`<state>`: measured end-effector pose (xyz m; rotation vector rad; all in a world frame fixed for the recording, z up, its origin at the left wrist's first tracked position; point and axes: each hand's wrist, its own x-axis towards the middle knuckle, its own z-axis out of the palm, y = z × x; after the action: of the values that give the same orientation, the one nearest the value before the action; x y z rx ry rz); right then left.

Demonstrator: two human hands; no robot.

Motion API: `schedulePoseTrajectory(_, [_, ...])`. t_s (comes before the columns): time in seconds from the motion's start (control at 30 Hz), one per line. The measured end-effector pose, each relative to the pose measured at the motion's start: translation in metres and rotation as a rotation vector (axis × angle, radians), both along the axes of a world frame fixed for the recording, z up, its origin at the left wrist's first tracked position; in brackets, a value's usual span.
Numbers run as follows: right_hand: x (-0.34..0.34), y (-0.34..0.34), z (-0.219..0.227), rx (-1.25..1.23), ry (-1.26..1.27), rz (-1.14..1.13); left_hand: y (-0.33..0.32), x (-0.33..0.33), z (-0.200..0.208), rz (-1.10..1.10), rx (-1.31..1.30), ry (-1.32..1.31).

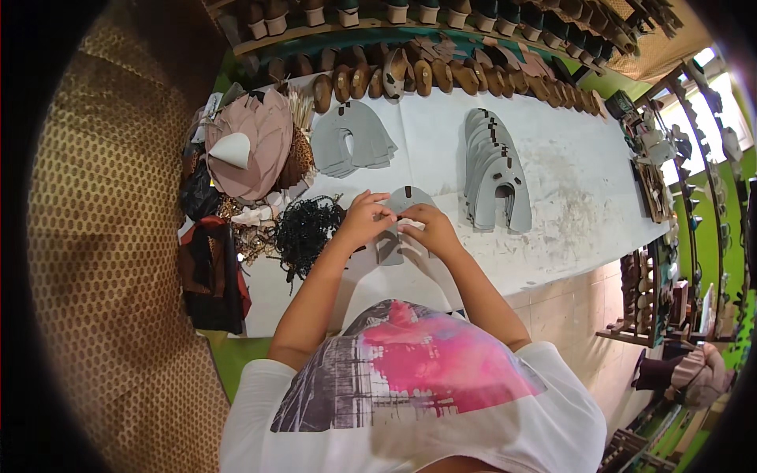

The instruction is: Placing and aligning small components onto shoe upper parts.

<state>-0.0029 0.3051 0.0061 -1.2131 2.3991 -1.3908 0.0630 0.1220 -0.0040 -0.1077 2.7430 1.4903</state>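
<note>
On the white table in front of me lies a grey U-shaped shoe upper (pixel 411 202) with a small dark strip at its top curve. Over its left side my left hand (pixel 365 220) is closed in a pinch. My right hand (pixel 434 231) pinches from the other side, and the fingertips of both hands almost meet. A tiny dark bit shows between them, too small to name. To the right, a row of overlapping grey uppers (pixel 498 173) carries dark strips. Farther back on the left is another stack of grey uppers (pixel 359 142).
Left of my hands sits a tangle of black cords (pixel 306 235), with a heap of pinkish pieces (pixel 264 138) behind it. Wooden shoe lasts (pixel 423 77) line the table's back edge. Shelves of shoes (pixel 398 13) stand beyond, and racks (pixel 694 181) rise at the right.
</note>
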Motion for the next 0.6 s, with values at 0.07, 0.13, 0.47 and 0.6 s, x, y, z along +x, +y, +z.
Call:
schedulePoseTrajectory(0.07, [0.002, -0.001, -0.001, 0.053, -0.139, -0.053, 0.005, 0.001, 0.001, 0.037, -0.049, 0.000])
schedulePoseTrajectory(0.13, [0.005, -0.003, -0.003, 0.108, -0.277, -0.106, 0.008, 0.004, -0.001, 0.074, -0.096, 0.000])
schedulePoseTrajectory(0.47, [0.004, -0.006, -0.013, 0.098, -0.305, -0.135, 0.007, 0.007, -0.010, 0.095, -0.086, -0.030])
schedulePoseTrajectory(0.6, [0.004, -0.006, -0.008, 0.153, -0.351, -0.094, 0.002, 0.006, -0.012, 0.053, -0.103, -0.079])
